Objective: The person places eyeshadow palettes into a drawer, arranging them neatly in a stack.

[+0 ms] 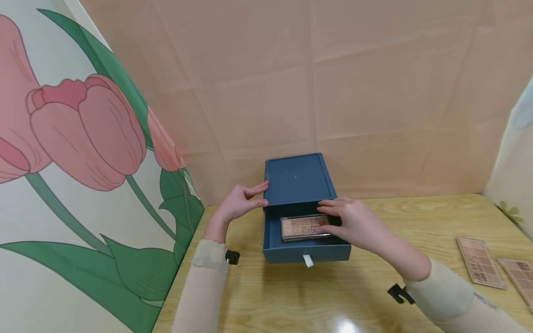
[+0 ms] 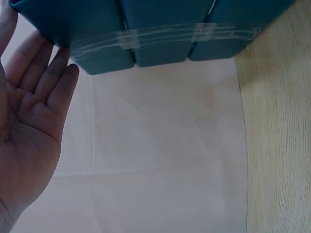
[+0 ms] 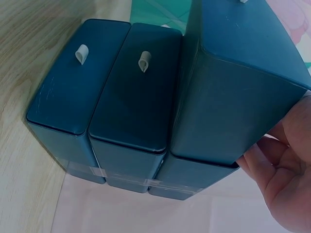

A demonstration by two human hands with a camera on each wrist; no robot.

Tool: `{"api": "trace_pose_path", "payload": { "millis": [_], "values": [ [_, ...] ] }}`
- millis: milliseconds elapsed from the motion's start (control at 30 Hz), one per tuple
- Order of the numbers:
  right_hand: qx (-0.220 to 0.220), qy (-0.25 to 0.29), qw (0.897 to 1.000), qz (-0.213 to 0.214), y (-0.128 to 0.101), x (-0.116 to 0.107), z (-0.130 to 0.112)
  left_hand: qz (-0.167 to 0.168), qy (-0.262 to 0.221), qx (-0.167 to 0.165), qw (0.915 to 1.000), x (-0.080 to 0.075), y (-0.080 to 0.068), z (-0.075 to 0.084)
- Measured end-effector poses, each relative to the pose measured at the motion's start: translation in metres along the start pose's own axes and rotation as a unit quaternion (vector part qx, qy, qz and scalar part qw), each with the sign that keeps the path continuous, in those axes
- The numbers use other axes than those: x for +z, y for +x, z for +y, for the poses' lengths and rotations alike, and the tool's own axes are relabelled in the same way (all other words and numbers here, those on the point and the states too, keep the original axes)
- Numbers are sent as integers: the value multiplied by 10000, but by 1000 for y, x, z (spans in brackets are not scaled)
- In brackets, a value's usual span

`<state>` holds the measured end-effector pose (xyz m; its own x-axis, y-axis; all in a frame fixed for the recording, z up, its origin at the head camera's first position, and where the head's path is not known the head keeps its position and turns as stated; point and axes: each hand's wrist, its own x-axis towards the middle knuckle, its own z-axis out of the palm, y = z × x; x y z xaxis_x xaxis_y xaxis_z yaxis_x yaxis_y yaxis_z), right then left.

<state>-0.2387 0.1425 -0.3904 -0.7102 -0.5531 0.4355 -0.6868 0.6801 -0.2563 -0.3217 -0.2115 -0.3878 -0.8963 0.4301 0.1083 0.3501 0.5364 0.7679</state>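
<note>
— Where does the eyeshadow palette (image 1: pixel 303 227) lie from the fingers?

— Directly under the right hand (image 1: pixel 350 223). It sits in the pulled-out top drawer (image 1: pixel 306 252) of the blue drawer box (image 1: pixel 297 180), its long axis running left to right, across the drawer. The right fingers (image 1: pixel 329 203) curl over its right end, thumb at the near edge, gripping it.

— And the other hand?

— The left hand (image 1: pixel 240 201) is further off, to the palette's left. Its fingers (image 1: pixel 257 188) are straight, pressed flat against the box's left side.

— Anything beyond?

— Two more palettes (image 1: pixel 480 262) lie well apart on the worktop (image 1: pixel 416 217), right of the right wrist.
</note>
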Motion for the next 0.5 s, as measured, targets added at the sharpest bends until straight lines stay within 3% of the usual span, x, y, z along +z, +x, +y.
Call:
{"api": "trace_pose_path", "payload": {
  "millis": [500],
  "values": [
    [-6,142,9999,50,-1,2,2,-62,-13,120,9999,0,-1,-2]
  ]
}}
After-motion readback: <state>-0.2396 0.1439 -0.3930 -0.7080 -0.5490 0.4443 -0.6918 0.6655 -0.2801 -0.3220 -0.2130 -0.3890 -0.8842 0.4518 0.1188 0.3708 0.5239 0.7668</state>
